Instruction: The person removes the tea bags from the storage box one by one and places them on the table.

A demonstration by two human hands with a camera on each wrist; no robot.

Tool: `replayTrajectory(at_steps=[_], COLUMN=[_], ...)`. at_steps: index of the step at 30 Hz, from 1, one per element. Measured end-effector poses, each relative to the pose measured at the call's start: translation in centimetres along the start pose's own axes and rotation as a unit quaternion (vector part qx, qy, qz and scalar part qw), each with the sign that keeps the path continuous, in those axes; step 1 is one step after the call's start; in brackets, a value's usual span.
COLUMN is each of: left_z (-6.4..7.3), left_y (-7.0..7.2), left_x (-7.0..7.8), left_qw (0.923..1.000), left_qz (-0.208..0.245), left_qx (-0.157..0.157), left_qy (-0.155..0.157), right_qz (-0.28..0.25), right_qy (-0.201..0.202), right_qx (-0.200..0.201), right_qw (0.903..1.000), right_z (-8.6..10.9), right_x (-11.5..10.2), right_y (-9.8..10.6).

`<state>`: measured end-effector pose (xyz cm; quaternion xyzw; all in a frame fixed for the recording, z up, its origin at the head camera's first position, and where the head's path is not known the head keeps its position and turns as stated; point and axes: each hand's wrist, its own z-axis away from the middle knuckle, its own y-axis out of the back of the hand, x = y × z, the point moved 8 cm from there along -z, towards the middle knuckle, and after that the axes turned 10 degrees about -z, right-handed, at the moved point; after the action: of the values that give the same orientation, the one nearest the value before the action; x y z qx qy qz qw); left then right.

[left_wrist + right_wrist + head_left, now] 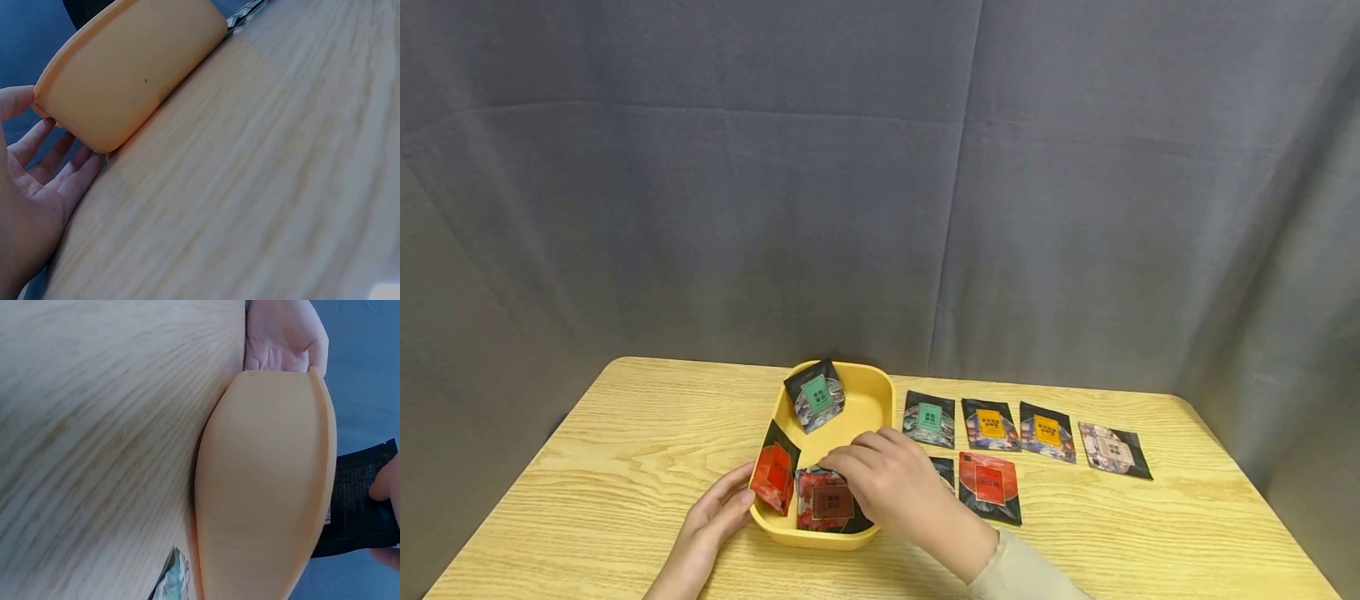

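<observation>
In the head view a yellow plastic tray point(880, 392) stands on the table. My left hand point(718, 512) holds its near left corner, thumb at the rim and fingers against the outer wall point(106, 87). Over the tray's right side, my right hand point(887, 479) pinches a black sachet point(359, 503), whose printed back shows in the right wrist view. Inside the tray, a green-label sachet point(816, 396) leans at the far left, a red-label one point(775, 471) leans on the left wall, and a dark red-label one point(827, 502) lies at the near end.
Right of the tray lie a green-label sachet point(929, 419), two orange-label sachets point(990, 425), a pale one point(1114, 450) and a red one point(989, 487). Another sachet point(943, 471) is partly hidden by my right hand. A grey curtain point(850, 208) hangs behind the wooden table point(647, 442).
</observation>
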<state>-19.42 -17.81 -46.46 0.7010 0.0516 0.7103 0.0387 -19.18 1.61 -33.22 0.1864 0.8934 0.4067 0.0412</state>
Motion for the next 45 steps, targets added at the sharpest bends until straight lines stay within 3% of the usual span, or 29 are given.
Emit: replayTrajectory(at_steps=[7, 13, 22, 33, 45], left_z=[-0.1, -0.1, 0.0, 0.1, 0.2], left_y=[0.0, -0.1, -0.1, 0.0, -0.1], left_x=[-0.1, 0.0, -0.2, 0.1, 0.1], left_qw=[1.0000, 0.9999, 0.9998, 0.9999, 0.9998], left_qz=[-0.003, -0.006, -0.006, -0.010, -0.011], left_qx=[-0.001, -0.003, -0.004, -0.005, -0.009], left_qy=[0.006, 0.011, 0.019, 0.013, 0.015], right_qz=[0.015, 0.003, 0.007, 0.025, 0.035], right_qy=[0.009, -0.002, 0.015, -0.015, -0.054], right_qx=[0.026, 0.039, 0.087, 0.065, 0.070], right_qw=[0.9995, 0.9992, 0.9961, 0.9974, 0.9955], right_z=[0.9, 2.9, 5.1, 7.7, 10.2], right_x=[-0.4, 0.3, 1.2, 2.9, 4.8], right_y=[2.1, 3.9, 6.4, 7.8, 9.5])
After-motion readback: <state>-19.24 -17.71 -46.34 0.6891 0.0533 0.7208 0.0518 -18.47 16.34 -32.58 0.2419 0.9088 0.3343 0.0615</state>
